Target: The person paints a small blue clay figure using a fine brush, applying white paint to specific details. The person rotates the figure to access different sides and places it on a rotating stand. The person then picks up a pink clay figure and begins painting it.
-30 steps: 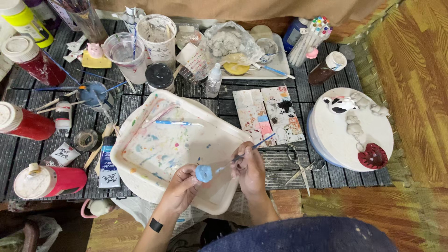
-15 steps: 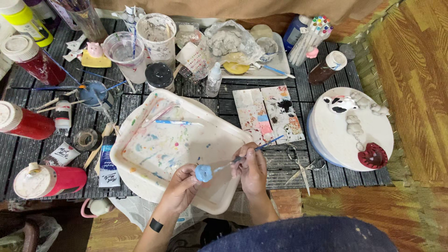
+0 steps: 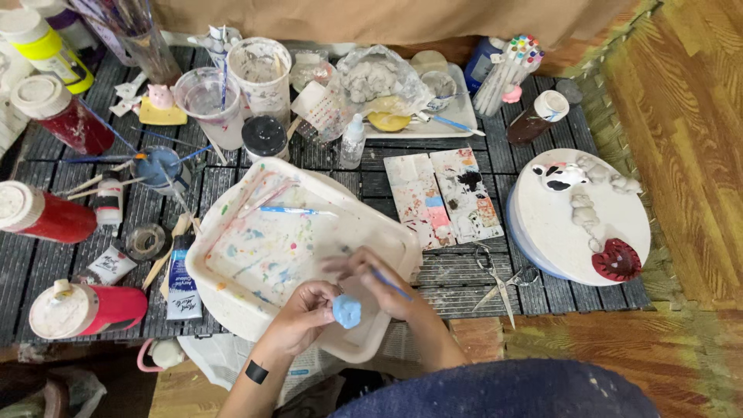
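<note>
My left hand (image 3: 303, 316) pinches a small light-blue clay lump (image 3: 347, 311) over the near corner of a white paint-stained tray (image 3: 232, 259). My right hand (image 3: 378, 282) grips a thin blue-handled brush (image 3: 389, 283) right beside the lump; its fingers look blurred. A second blue brush (image 3: 288, 210) lies inside the tray near its far side. My left wrist wears a black band.
Red paint bottles (image 3: 54, 219) and a paint tube lie at the left. Cups with brushes and water stand at the back. Two smeared palette tiles (image 3: 443, 197), scissors (image 3: 501, 280) and a round white board (image 3: 580, 217) with clay figures sit to the right.
My right hand has shifted left across the blue lump, and the brush now points down to the right. My left hand still holds the lump in the same spot.
</note>
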